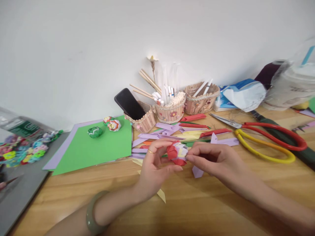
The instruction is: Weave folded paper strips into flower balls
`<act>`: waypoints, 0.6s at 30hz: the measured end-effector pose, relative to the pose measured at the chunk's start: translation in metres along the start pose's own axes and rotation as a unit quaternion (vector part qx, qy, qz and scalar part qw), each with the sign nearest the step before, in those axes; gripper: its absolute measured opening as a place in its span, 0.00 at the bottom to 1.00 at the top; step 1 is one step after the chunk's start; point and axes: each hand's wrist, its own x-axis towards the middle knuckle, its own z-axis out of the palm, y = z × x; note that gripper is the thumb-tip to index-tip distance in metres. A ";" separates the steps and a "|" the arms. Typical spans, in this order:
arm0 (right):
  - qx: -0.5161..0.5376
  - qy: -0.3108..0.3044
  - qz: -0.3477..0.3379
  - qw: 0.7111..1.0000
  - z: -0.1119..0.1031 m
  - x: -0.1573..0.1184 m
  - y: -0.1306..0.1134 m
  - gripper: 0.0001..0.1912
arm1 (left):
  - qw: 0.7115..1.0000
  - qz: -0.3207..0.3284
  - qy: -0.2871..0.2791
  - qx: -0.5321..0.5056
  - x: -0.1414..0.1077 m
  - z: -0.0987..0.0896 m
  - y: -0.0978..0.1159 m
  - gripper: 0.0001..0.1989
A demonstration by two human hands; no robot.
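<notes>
Between both hands, just above the wooden table (118, 200), is a small folded-paper ball (174, 151) in red, white, pale yellow and purple. My left hand (157, 164) is closed around its left side, thumb below and fingers above. My right hand (214, 157) pinches at its right edge, where a purple paper strip (197, 171) hangs beneath the fingers. What exactly the right fingertips grip is partly hidden. Behind the hands lies a pile of folded paper strips (169, 129) in purple, red, yellow and green.
Red-and-yellow-handled scissors (268, 136) lie at right. Finished paper balls (94, 131) rest on green paper (98, 150) at left. Along the wall stand decorated stick baskets (169, 113), one with a phone (129, 103). A tissue pack (231, 95) and a plastic cup (285, 85) stand back right.
</notes>
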 end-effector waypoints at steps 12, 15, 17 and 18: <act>-0.204 0.080 -0.267 0.939 0.000 -0.006 -0.001 0.07 | 1.000 -0.029 -0.009 0.001 -0.002 -0.002 -0.002 0.21; -0.240 0.094 -0.292 0.921 0.000 -0.007 0.004 0.07 | 0.999 -0.034 -0.006 0.019 -0.003 -0.002 -0.002 0.21; -0.273 0.108 -0.310 0.905 0.000 -0.008 0.007 0.06 | 0.999 -0.036 -0.005 0.033 -0.003 -0.003 -0.002 0.21; -0.287 0.113 -0.316 0.897 0.000 -0.008 0.008 0.06 | 0.999 -0.034 -0.008 0.038 -0.003 -0.003 -0.002 0.21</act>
